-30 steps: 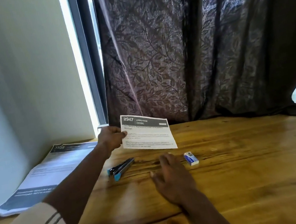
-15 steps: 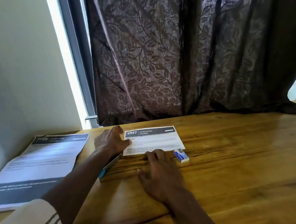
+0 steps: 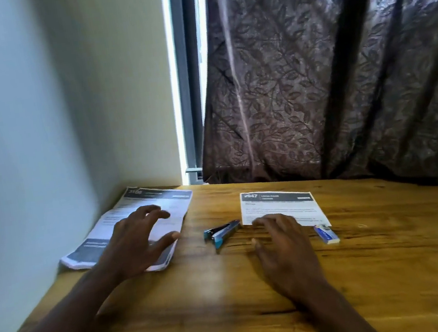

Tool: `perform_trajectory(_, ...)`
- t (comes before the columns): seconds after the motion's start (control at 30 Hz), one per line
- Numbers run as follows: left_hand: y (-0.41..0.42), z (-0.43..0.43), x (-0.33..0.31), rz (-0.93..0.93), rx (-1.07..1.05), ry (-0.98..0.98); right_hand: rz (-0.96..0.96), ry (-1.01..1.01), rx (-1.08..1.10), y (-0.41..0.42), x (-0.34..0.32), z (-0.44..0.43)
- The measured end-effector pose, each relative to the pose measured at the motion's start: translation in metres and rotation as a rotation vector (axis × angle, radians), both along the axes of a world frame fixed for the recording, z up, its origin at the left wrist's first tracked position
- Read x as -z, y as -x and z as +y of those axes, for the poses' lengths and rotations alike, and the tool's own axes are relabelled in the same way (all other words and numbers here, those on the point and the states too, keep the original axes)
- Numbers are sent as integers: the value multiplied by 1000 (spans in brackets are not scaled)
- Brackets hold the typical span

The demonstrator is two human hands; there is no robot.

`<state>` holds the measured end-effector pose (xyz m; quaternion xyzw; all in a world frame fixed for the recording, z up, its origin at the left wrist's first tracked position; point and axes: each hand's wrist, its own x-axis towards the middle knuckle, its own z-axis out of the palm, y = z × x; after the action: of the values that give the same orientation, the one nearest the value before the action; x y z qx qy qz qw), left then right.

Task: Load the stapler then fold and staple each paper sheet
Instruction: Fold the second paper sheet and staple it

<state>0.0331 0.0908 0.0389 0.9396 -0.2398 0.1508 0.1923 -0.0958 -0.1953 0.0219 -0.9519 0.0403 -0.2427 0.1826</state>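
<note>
A folded sheet (image 3: 278, 204) is being touched at its near edge by the flat right hand (image 3: 284, 246); a blurred paper stack (image 3: 158, 201) is being partly hidden by the left hand (image 3: 135, 241), spread wide, empty. The stapler (image 3: 222, 231) is lying between them.

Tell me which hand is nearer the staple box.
Right. The right hand is just left of the staple box; the left hand is far off to its left, over the paper stack beyond the stapler.
</note>
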Motion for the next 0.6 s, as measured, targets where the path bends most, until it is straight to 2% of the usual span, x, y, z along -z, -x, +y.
perform_trajectory(0.13, -18, 30, 11, 42, -111, 58, 2, -11, 6, -32, -17, 38)
perform_trajectory(0.23, -27, 32, 22, 92, -207, 73, 61, -135, -4, -65, -33, 70)
perform_trajectory(0.33, -34, 29, 32, 146, -230, 16, 112, -202, 19, -95, -40, 95)
perform_trajectory(0.5, -37, 27, 36, 184, -255, 41, 210, -161, 131, -155, -36, 125)
perform_trajectory(0.6, -37, 26, 36, 185, -258, 43, 317, -266, 194, -183, -36, 135)
